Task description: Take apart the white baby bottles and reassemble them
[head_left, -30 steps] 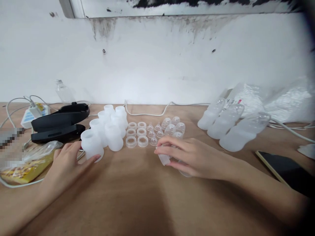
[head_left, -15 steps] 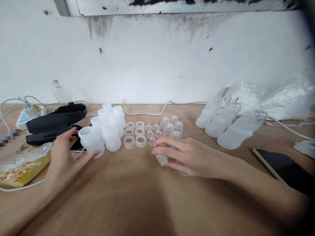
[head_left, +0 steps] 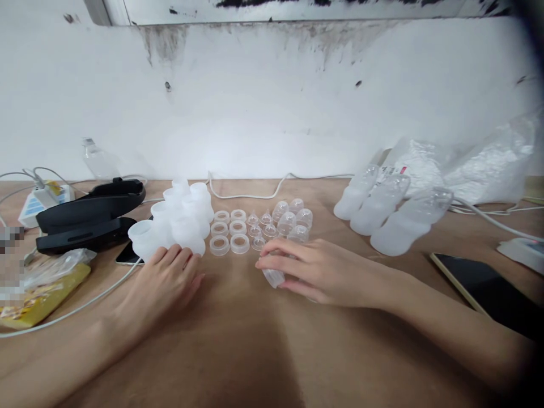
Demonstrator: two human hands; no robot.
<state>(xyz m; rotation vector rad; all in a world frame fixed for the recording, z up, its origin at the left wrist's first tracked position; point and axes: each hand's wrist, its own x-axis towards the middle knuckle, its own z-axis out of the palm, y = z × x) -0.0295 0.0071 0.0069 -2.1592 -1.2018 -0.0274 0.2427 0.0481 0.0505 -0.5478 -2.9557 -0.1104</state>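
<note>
My right hand (head_left: 314, 269) is closed around a translucent bottle collar (head_left: 273, 277). Its ribbed side shows below my fingers, and the hand hides the rest. My left hand (head_left: 168, 277) lies close in front of a cluster of frosted white baby bottles (head_left: 187, 224), palm down with curled fingers. What those fingers hold, if anything, is hidden. Between the hands, screw rings (head_left: 219, 245) lie in two columns. Beside them stand clear bottle teats (head_left: 269, 229), then clear domed caps (head_left: 287, 222) just beyond my right hand.
Several capped bottles (head_left: 395, 229) stand at the right before clear plastic bags (head_left: 484, 164). A phone (head_left: 480, 289) lies at the right edge. Leftward are a black case (head_left: 89, 212), a power strip (head_left: 34, 204), a yellow food packet (head_left: 51, 294) and a white cable (head_left: 106, 294).
My left hand has moved right, from spread fingers beside the front-left bottle to a curled pose before the cluster. My right hand stays on the collar. The view has shifted slightly.
</note>
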